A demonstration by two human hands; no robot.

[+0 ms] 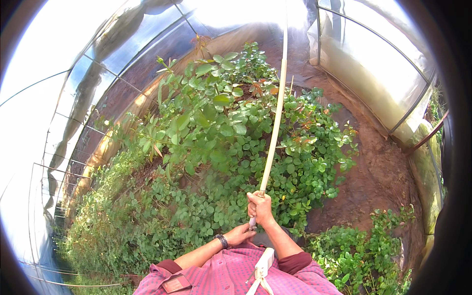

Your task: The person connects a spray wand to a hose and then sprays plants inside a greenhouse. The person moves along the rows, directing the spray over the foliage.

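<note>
A long pale pole [279, 107] rises from my hands and runs up out of the top of the picture, in front of rose bushes [221, 143]. My right hand [260, 209] is wrapped around it just below a metal-looking fitting. Lower down, close to my waist, my left hand [239, 234] holds the pole's bottom end, where another small metal fitting shows between the fingers. A dark-banded watch [221, 240] sits on my left wrist. The pole's far tip is lost in the glare.
Plastic sheeting on a metal frame [372, 73] curves along the right, with more sheeting [121, 48] at the left. A bare soil path [372, 180] runs right of the bushes. More leafy plants [354, 250] grow at lower right. A white device [264, 262] hangs on my chest.
</note>
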